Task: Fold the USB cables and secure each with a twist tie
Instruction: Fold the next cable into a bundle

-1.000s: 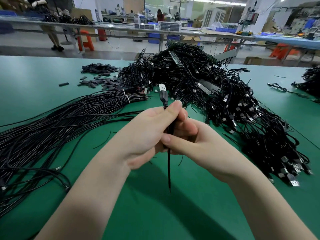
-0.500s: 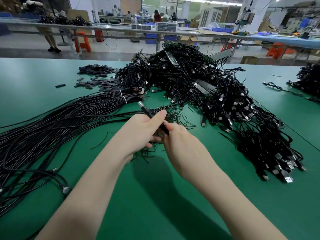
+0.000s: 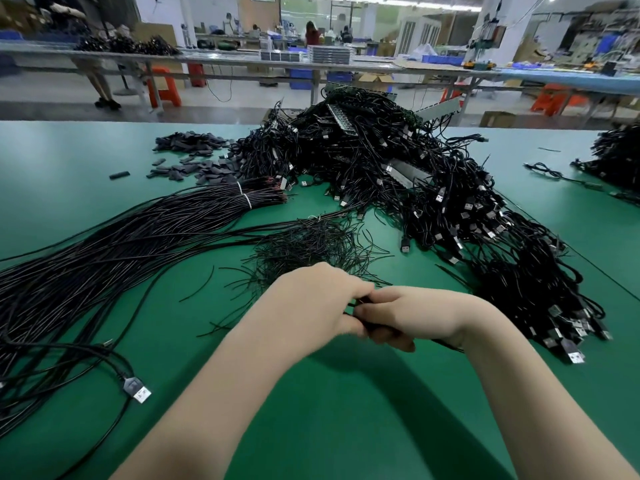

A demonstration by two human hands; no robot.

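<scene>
Left hand (image 3: 313, 303) and right hand (image 3: 412, 315) together gripped folded black USB cable (image 3: 372, 326), just before loose black twist-tie pile (image 3: 311, 244).

black usb cables (image 3: 433, 188) and black twist ties (image 3: 304, 247) on a plain green table (image 3: 69, 161).

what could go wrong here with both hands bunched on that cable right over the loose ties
The folded cable is almost hidden between the left hand and right hand, so a loop could slip unnoticed. The loose twist ties just beyond could snag and drag along.
</scene>
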